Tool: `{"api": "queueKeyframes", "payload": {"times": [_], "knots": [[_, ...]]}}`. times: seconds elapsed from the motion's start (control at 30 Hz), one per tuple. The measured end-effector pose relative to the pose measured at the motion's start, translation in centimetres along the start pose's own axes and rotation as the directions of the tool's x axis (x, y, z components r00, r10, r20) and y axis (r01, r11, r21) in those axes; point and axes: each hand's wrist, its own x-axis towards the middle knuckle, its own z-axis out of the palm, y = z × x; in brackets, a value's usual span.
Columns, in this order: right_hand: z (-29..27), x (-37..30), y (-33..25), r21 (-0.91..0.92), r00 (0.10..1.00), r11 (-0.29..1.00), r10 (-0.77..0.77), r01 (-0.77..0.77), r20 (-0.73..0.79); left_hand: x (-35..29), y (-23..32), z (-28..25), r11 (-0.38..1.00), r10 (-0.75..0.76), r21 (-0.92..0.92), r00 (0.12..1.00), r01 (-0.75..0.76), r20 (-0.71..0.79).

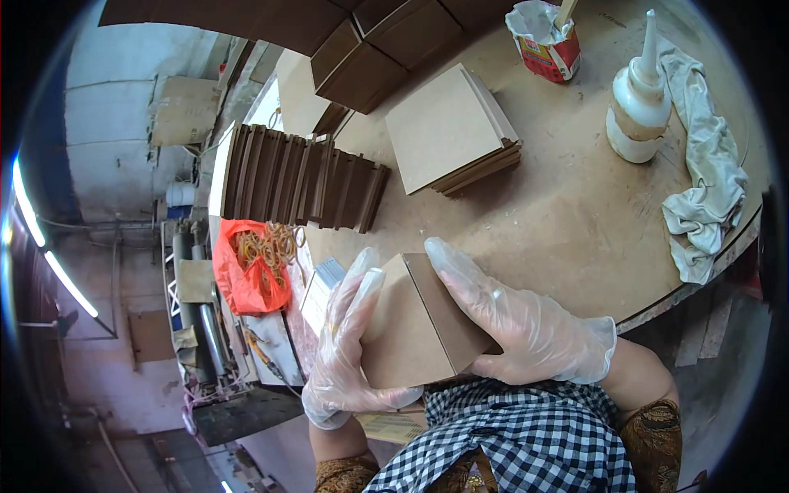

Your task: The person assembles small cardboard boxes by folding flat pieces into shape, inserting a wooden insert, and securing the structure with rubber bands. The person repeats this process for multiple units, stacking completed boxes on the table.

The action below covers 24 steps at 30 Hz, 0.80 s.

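Between my two gloved hands, close to my body at the table's near edge, is a brown fiberboard box [411, 329] with a sharp edge running down its middle. My left hand [345, 345] presses its left side, fingers pointing up and thumb along the bottom. On the right side lies my right hand [522, 324], its fingers stretched along the top edge and its thumb low near the bottom. Both wear clear thin plastic gloves. The box's inside and far side are hidden from view.
Beyond the box stand a row of thin brown boards [304, 177] and a stack of flat panels [452, 131]. Finished-looking brown boxes [362, 70] are piled at the back. A red bag of rubber bands [255, 271], a white glue bottle [639, 111], a red tub [546, 49] and a cloth [699, 164] lie around.
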Motion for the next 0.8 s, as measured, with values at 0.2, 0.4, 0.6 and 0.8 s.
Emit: {"api": "queueKeyframes", "payload": {"times": [0.2,0.4,0.6,0.8], "knots": [[-0.4,0.1,-0.3,-0.025,0.999,1.0,-0.002,0.004,0.044,1.0,1.0,-0.4,0.995,-0.011,0.099,0.999,0.007,0.036],[-0.6,0.3,-0.5,-0.067,0.996,0.997,0.033,-0.028,0.083,0.8,0.8,-0.5,0.988,-0.004,0.154,0.998,-0.006,0.067],[-0.6,0.3,-0.5,-0.08,0.995,0.997,0.03,-0.023,0.091,1.1,1.3,-1.1,0.978,-0.024,0.207,0.993,-0.001,0.118],[-0.9,0.4,-0.8,-0.07,0.994,0.997,0.021,-0.014,0.106,1.1,1.0,-1.0,0.98,-0.011,0.198,0.992,-0.014,0.123]]}}
